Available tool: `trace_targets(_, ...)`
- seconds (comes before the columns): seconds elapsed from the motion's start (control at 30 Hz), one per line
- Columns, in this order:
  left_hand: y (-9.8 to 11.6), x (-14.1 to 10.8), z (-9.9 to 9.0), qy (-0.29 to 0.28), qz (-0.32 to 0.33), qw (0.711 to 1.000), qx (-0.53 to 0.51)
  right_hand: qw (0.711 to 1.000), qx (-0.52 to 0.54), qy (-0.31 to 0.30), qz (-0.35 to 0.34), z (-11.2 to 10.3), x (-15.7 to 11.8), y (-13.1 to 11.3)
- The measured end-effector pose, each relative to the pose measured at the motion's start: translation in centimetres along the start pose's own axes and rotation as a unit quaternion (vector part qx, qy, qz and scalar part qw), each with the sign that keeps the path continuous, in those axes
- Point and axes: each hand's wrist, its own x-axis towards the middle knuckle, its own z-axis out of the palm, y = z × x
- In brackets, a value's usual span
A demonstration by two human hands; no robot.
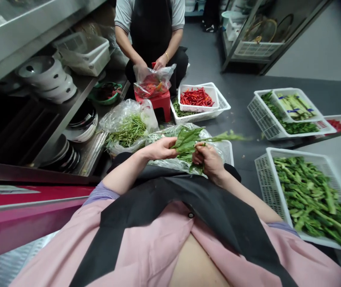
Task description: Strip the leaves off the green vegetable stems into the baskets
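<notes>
Fingers [198, 154] curled and pinching | right hand [209, 162] on leafy greens [186, 140] | left hand [158, 148] fingers pressed together, gripping same bunch | I hold both above plastic bag [166, 164]

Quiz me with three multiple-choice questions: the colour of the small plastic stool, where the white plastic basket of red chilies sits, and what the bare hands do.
1. The plastic stool is: A blue; B red; C green.
2. The white chili basket sits: A inside a larger white basket; B on the steel shelf; C on the stool.
3. The left hand and right hand: A hold a knife; B rest on the knees; C grip a leafy green stalk.
B: its red legs show. A: the larger rim surrounds it. C: both close on the stalk.
</notes>
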Motion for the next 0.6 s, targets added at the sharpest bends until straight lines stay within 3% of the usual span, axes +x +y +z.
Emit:
trace_targets(0.1, -0.5, 0.6, 0.3, 0.030, 0.020, 0.997, 0.063, 0.989, -0.111, 0.087, -0.053, 0.5, 1.4, 0.3)
trace_targets(0.2, -0.6, 0.6, -0.2, 0.051, 0.031, 0.992, 0.108, 0.993, -0.039, 0.112, -0.020, 0.8, 1.9, -0.3)
trace_targets(0.3, 0.0, 0.4, -1.0, 0.049, 0.021, 0.988, 0.148, 0.989, 0.127, 0.018, 0.073, 0.9, 1.1, -1.4)
trace_targets(0.37, 1.0, 0.5, -1.4, 0.018, 0.001, 0.980, 0.198, 0.977, 0.174, -0.068, 0.106, 0.5, 0.1, -2.0)
trace_targets(0.5, 4.3, 1.3, -1.6, -0.115, -0.067, 0.946, 0.296, 0.986, 0.062, -0.149, 0.040, -2.0, -1.3, -1.9)
trace_targets(0.57, 5.9, 1.3, -2.4, -0.158, -0.116, 0.927, 0.319, 0.990, -0.046, -0.129, -0.022, -4.5, -1.5, -1.4)
trace_targets(0.6, 6.5, 1.2, -3.3, -0.148, -0.136, 0.922, 0.330, 0.989, -0.105, -0.091, -0.047, -6.1, -1.5, -1.1)
